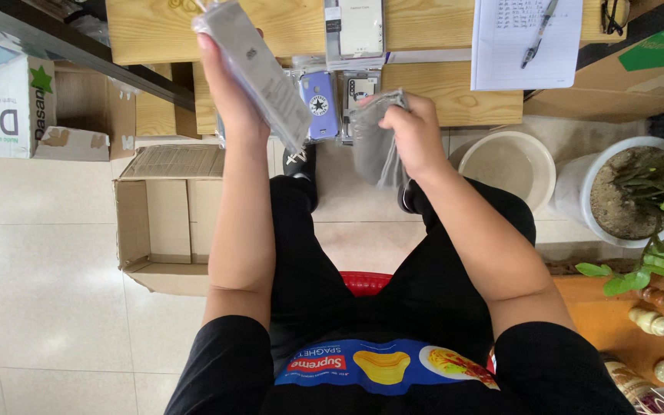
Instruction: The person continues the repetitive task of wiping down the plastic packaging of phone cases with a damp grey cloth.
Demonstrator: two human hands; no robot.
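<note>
My left hand (228,88) is raised over the low wooden table (155,31) and grips a flat grey phone case in a clear plastic sleeve (259,73), held tilted. My right hand (413,134) is closed on a crumpled grey plastic bag (370,142) in front of the table's edge. Between the hands, on the table, lie a purple phone case (318,104) and a clear packaged case (356,86). A white boxed case (356,29) lies farther back. I sit on a red stool (364,283).
An open cardboard box (167,223) stands on the tiled floor at my left, a white carton (1,100) beyond it. At right are a beige bucket (509,165) and a white potted plant (624,192). Paper with a pen (528,38) lies on the table.
</note>
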